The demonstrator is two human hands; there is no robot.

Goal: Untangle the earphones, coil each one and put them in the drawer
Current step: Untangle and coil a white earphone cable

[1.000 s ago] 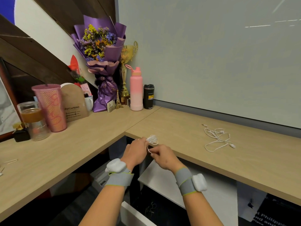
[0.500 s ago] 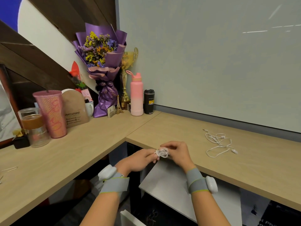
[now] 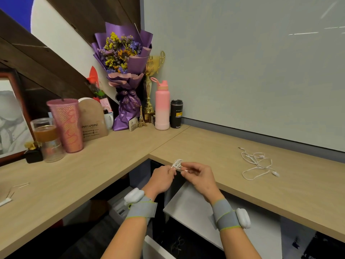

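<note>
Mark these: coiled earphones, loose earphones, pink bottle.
coiled earphones (image 3: 177, 164), head view, on the white loops above the fingertips.
loose earphones (image 3: 255, 159), head view, on the tangled middle of the cable.
pink bottle (image 3: 162, 107), head view, on the middle of its body.

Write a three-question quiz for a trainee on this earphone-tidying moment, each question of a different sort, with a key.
1. True or false: the loose earphone on the desk is already coiled.
2. What do the left hand and the right hand hold between them? A) a pen B) a coiled earphone C) a phone
3. Fill in: the loose earphone lies to the ___ of the right hand.
Key: 1 false; 2 B; 3 right.
</note>
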